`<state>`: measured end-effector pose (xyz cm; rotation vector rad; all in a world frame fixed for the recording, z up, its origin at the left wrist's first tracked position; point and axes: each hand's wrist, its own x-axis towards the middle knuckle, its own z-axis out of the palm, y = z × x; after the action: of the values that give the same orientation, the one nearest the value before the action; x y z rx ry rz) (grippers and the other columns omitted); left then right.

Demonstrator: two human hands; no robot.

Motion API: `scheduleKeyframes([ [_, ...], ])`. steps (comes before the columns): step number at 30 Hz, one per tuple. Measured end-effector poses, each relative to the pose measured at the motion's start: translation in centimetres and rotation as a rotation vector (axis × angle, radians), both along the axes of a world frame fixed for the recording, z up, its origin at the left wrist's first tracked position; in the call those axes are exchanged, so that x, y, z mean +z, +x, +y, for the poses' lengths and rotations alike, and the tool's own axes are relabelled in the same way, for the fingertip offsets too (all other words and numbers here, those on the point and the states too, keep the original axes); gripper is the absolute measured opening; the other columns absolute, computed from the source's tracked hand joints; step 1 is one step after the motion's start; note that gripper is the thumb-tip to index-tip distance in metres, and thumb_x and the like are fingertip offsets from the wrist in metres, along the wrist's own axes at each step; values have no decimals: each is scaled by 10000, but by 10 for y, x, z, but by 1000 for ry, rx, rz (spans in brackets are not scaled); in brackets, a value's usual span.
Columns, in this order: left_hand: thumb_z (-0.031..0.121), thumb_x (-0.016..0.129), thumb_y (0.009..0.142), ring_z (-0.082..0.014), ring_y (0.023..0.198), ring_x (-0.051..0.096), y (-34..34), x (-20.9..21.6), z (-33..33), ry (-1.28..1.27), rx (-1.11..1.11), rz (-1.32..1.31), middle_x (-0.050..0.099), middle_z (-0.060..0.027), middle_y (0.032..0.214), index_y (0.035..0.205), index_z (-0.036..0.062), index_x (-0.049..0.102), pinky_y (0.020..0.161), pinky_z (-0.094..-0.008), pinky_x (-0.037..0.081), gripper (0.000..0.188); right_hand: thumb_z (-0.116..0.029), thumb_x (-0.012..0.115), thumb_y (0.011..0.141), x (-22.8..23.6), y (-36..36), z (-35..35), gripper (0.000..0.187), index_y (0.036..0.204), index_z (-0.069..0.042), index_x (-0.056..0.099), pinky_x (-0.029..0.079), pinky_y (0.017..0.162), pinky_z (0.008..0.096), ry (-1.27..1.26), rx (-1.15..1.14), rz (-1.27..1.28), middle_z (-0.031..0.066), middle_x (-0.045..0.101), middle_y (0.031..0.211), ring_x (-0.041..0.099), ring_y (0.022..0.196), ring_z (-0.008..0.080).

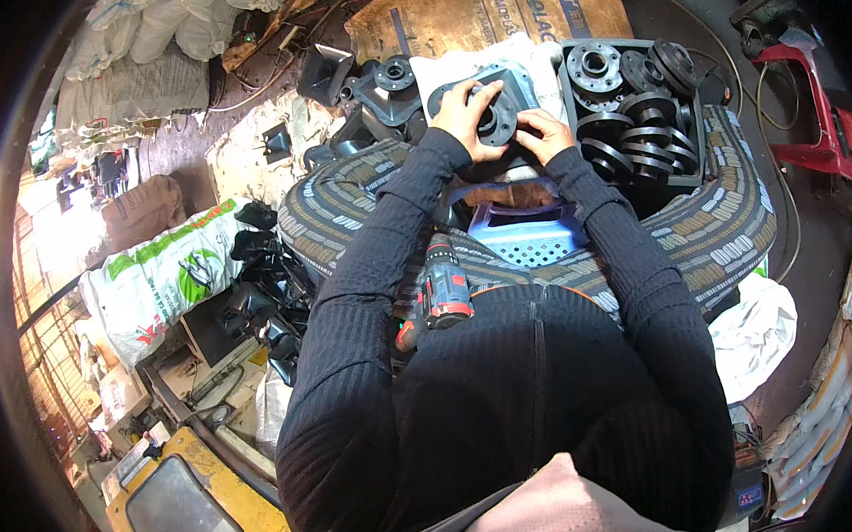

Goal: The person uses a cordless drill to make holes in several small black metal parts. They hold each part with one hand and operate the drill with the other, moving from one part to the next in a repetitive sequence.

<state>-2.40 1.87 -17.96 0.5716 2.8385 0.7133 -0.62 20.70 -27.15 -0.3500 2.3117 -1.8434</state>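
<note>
A round dark flange (501, 134) with a raised hub and small holes around its rim lies on a black square-based part (521, 84), over a white sheet (539, 62). My left hand (464, 118) is closed round the flange's left side, with thumb below and fingers above. At the flange's right edge, my right hand (548, 134) has thumb and fingers drawn together; whatever is between the fingertips is too small to make out. A cordless drill (446, 288) in blue-grey and red rests at my lap, touched by neither hand.
To the right stands a dark bin (565, 80) of stacked flanges (594, 66). Black square-based parts (388, 98) are heaped left of my hands. A patterned cushion (724, 198) curves around a blue perforated plastic piece (527, 240). A red stool (818, 117) is at far right.
</note>
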Motion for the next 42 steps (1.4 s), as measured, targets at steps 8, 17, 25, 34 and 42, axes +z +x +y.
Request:
scheduleKeyframes([
  [8,354,805,503,-417,1134,417,-2,-6,-1,32,11,17,397,-239,1240,1331,225,387,944,-485,389,936,-88,654,746,6,2,-1,269,1004,-19,624,472,806,290,10,-39,30,94,618,984,608,916,201],
  [17,462,825,559,-396,1207,397,3,-14,-25,15,-40,382,425,-266,1264,1324,-51,310,996,-455,337,1056,-107,646,820,194,6,190,228,1038,-42,624,477,792,268,63,-700,466,33,640,974,603,855,127],
  [25,100,566,875,-255,1089,486,58,-1,-42,568,330,62,453,-201,1233,1383,6,245,938,-374,396,609,-242,617,802,-28,173,369,250,948,-41,601,474,751,320,1028,-812,-333,82,628,870,586,815,174],
  [34,129,544,904,-238,1026,536,87,-6,-52,291,338,11,518,-176,1164,1355,51,328,875,-347,436,506,-208,681,730,-88,212,288,364,1072,-144,573,463,792,405,1011,-1058,-349,62,574,1022,543,966,263],
  [42,128,556,896,-214,970,548,86,-12,-40,288,398,-91,548,-159,1104,1347,49,327,849,-320,457,512,-138,563,786,-128,211,335,283,1056,-204,619,457,836,413,895,-689,-642,82,564,1021,537,978,304],
])
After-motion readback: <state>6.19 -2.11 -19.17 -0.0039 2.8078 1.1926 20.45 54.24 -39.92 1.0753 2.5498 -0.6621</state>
